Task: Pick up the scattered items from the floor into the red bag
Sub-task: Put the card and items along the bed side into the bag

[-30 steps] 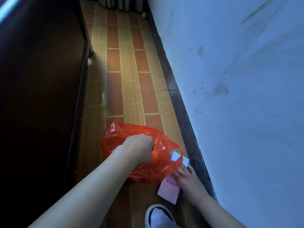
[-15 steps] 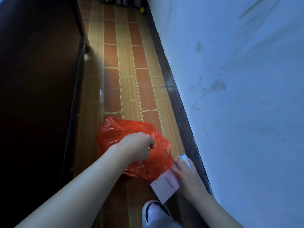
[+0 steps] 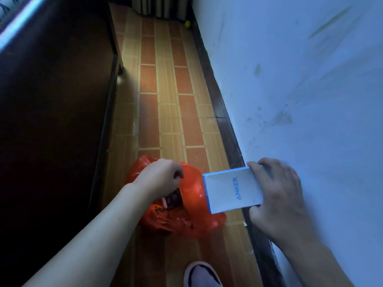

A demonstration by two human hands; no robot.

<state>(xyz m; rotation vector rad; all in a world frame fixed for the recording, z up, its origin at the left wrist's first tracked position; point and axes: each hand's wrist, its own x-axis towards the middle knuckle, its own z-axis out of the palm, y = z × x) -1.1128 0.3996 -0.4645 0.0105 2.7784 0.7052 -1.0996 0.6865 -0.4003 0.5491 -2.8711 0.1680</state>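
A: Head view. Progress?
B: Partway, I judge. The thin red plastic bag (image 3: 176, 206) sits on the tiled floor (image 3: 165, 100), near centre, something dark already inside it. The left hand (image 3: 160, 176) clenches its top edge.

A: And the right?
B: The right hand (image 3: 275, 193) grasps a flat white cardboard box with blue edges (image 3: 232, 190), marked ANKER, lifted just right of the bag, not yet in.

A: Anything left?
B: A small yellow ball (image 3: 187, 24) far off by the wall.

A home passage: patterned floor tiles (image 3: 165, 112), scuffed painted wall (image 3: 290, 90), dark wooden furniture (image 3: 51, 110).
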